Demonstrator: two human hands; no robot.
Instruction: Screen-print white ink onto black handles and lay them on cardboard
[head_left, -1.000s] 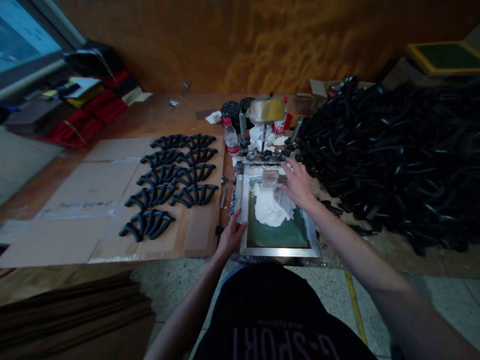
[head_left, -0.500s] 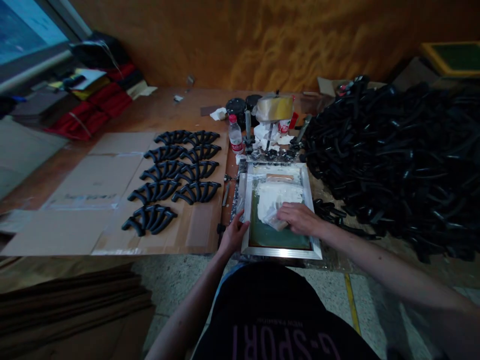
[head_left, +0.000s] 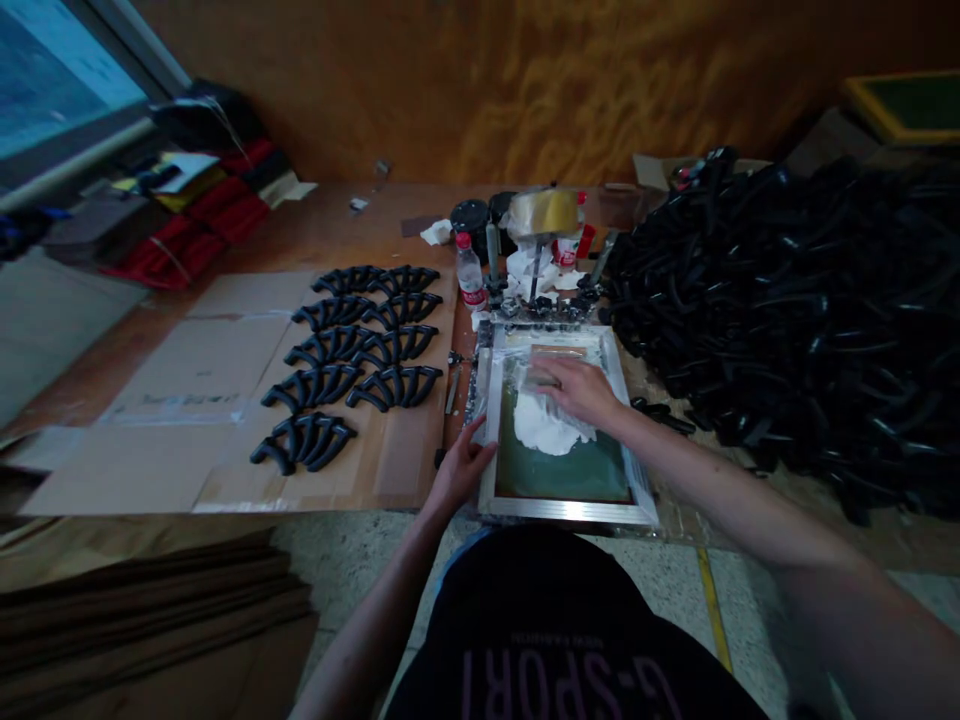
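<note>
A silkscreen frame (head_left: 570, 508) with a metal border and green mesh lies in front of me. Thick white ink (head_left: 553, 425) covers the middle of its mesh. My right hand (head_left: 579, 388) is closed around a squeegee (head_left: 538, 380) on the upper part of the mesh; most of the tool is hidden by the fingers. At the left edge of the frame, my left hand (head_left: 466, 465) grips the rim with thumb and fingers. A wooden strip (head_left: 559, 351) lies across the frame's far end.
Black curved tubular parts (head_left: 307, 440) lie in rows on cardboard (head_left: 409, 455) to the left. To the right rises a large heap of similar black parts (head_left: 780, 300). Behind the frame stand a red-capped bottle (head_left: 470, 272), a tape roll (head_left: 553, 212) and crumpled white tissues (head_left: 529, 268).
My right hand has moved the squeegee away from me, from the lower to the upper part of the mesh, and the white ink patch now reaches lower. My left hand stays at the rim.
</note>
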